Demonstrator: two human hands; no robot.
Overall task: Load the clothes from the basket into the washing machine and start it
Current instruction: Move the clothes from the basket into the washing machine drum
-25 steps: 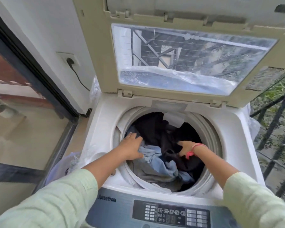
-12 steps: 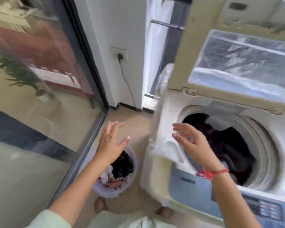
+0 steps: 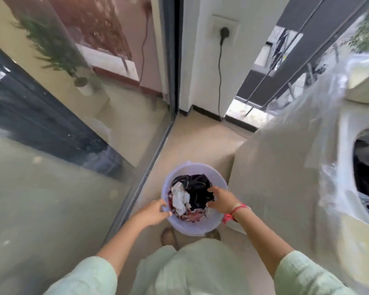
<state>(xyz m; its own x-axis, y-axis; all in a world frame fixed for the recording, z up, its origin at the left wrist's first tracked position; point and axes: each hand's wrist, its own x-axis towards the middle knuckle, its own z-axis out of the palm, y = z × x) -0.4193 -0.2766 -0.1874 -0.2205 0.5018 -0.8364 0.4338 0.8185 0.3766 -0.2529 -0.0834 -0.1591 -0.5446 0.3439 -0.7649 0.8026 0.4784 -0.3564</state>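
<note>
A pale lilac basket (image 3: 200, 227) stands on the floor between my feet and the washing machine (image 3: 275, 177). It holds a dark garment (image 3: 197, 188), a white cloth (image 3: 180, 199) and a reddish patterned piece (image 3: 192, 216). My left hand (image 3: 152, 212) pinches the basket's left rim between thumb and fingers. Over the basket's right side, my right hand (image 3: 222, 199) curls its fingers and thumb into the dark garment. The machine's drum opening (image 3: 366, 167) shows at the right edge with dark clothes inside.
A glass sliding door (image 3: 73, 145) runs along the left, its frame close to the basket. A wall socket with a black cord (image 3: 219, 60) is straight ahead. Clear plastic sheeting (image 3: 320, 116) hangs over the machine. Beige floor tiles (image 3: 196, 141) lie beyond the basket.
Both hands left the drum, swung left and came down to the basket. My view turned from the machine to the floor. The right hand now grips the dark garment.
</note>
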